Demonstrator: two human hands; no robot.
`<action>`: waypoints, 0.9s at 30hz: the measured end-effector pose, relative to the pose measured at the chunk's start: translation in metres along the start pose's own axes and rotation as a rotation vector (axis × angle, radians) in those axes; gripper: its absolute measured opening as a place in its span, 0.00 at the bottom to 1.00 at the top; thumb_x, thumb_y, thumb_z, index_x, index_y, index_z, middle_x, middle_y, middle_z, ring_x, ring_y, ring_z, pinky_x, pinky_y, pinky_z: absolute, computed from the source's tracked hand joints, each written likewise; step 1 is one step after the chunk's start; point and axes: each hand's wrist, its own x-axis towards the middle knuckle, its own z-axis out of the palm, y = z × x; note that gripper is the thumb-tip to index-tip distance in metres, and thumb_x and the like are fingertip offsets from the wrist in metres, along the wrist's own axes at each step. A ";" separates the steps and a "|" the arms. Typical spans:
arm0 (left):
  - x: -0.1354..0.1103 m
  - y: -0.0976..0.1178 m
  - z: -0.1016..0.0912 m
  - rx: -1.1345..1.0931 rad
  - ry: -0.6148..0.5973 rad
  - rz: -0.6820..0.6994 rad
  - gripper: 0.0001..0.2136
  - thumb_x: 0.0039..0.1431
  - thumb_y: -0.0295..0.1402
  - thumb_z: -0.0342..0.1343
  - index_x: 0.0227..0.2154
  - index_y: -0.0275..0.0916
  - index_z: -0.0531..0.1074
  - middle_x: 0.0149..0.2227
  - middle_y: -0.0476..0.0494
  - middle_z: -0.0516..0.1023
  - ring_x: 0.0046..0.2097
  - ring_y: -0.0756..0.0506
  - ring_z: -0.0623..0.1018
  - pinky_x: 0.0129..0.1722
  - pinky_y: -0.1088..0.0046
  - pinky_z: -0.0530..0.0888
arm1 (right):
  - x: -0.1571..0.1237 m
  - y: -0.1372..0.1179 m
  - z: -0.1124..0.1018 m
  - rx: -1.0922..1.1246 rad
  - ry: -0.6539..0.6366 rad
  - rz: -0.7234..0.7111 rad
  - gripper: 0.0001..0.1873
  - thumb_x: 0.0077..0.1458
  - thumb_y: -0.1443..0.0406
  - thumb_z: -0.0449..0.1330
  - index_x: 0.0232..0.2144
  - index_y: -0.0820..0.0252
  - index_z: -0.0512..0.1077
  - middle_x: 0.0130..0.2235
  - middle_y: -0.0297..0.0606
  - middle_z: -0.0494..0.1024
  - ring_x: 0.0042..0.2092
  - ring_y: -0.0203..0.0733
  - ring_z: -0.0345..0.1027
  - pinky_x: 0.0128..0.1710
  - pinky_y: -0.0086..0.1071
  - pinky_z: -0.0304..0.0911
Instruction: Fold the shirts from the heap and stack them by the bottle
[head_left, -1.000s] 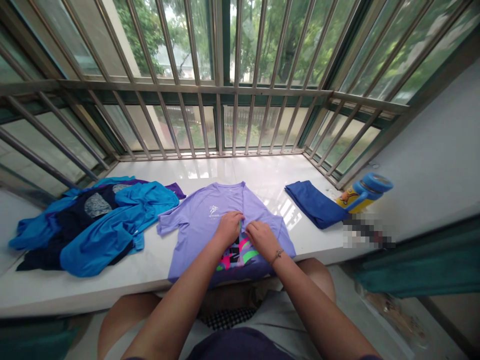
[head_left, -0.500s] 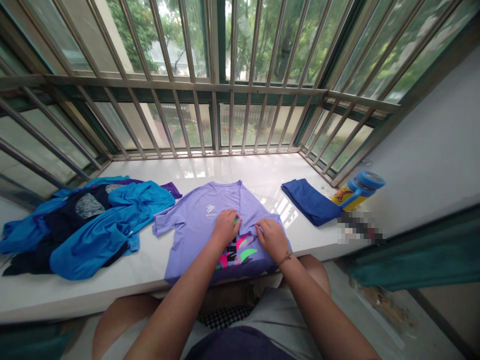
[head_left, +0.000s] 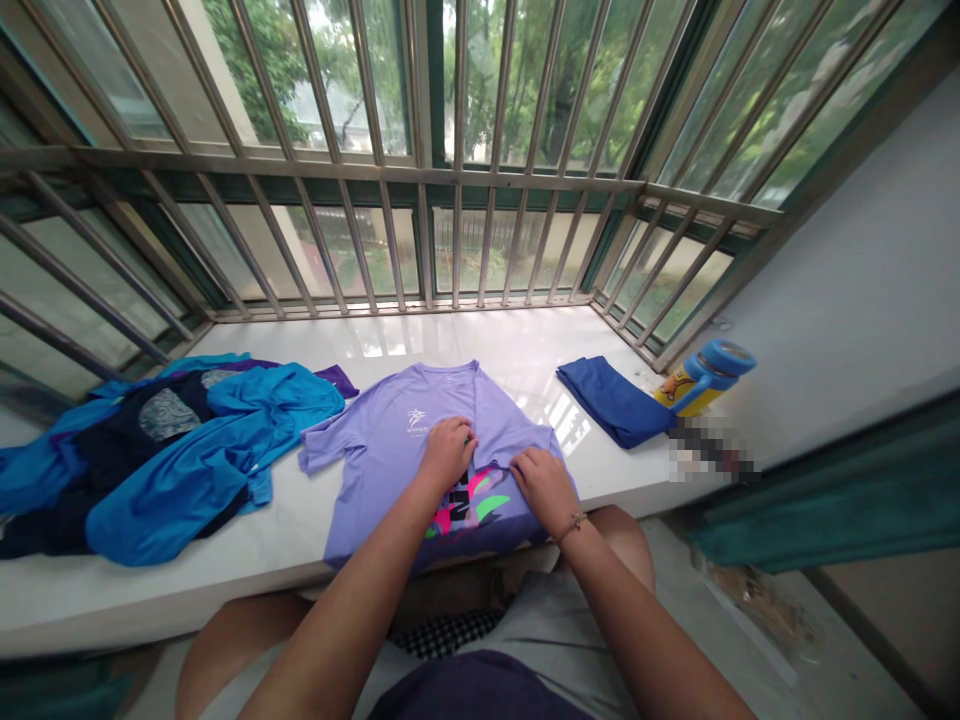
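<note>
A lilac T-shirt [head_left: 390, 450] lies spread on the white sill [head_left: 285, 520], its right side folded over so a pink, green and black print shows between my hands. My left hand [head_left: 445, 452] is closed on the folded edge near the shirt's middle. My right hand [head_left: 544, 483] pinches the same fold a little to the right, close to the sill's front edge. The shirt's left sleeve lies flat and free.
A heap of bright blue and navy clothes [head_left: 165, 450] lies at the left. A folded dark blue cloth [head_left: 611, 400] and a blue-and-yellow bottle [head_left: 703, 378] on its side sit at the right. Window bars [head_left: 450, 200] enclose the sill's far side.
My hands have drawn slightly apart along the fold and more of the coloured print shows. The view has shifted a little.
</note>
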 end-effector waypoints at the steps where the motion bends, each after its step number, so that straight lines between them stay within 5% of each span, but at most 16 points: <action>1: 0.000 0.000 0.000 -0.001 0.001 0.007 0.02 0.65 0.30 0.66 0.36 0.43 0.78 0.55 0.38 0.82 0.58 0.35 0.79 0.63 0.51 0.73 | 0.001 0.000 0.000 -0.008 -0.004 -0.001 0.07 0.74 0.63 0.59 0.44 0.54 0.78 0.45 0.42 0.80 0.47 0.50 0.73 0.46 0.40 0.64; 19: 0.000 -0.003 0.001 -0.009 0.035 0.010 0.02 0.68 0.30 0.60 0.41 0.42 0.77 0.47 0.40 0.83 0.52 0.38 0.80 0.57 0.56 0.75 | -0.005 0.002 -0.009 0.006 0.041 -0.031 0.13 0.76 0.57 0.57 0.43 0.56 0.79 0.44 0.42 0.81 0.46 0.49 0.73 0.46 0.40 0.63; 23: -0.003 0.001 0.000 -0.014 0.074 0.096 0.11 0.71 0.29 0.57 0.53 0.42 0.77 0.53 0.39 0.84 0.56 0.38 0.80 0.62 0.54 0.72 | 0.011 0.001 -0.013 0.063 0.148 -0.027 0.16 0.77 0.59 0.53 0.51 0.58 0.79 0.50 0.46 0.83 0.52 0.51 0.74 0.54 0.43 0.66; 27: -0.008 0.006 -0.003 -0.001 0.041 0.274 0.07 0.72 0.32 0.59 0.47 0.44 0.82 0.52 0.41 0.86 0.56 0.39 0.81 0.64 0.51 0.70 | 0.048 -0.006 -0.018 0.128 0.125 -0.075 0.20 0.78 0.63 0.49 0.60 0.60 0.77 0.60 0.47 0.81 0.62 0.48 0.72 0.67 0.42 0.62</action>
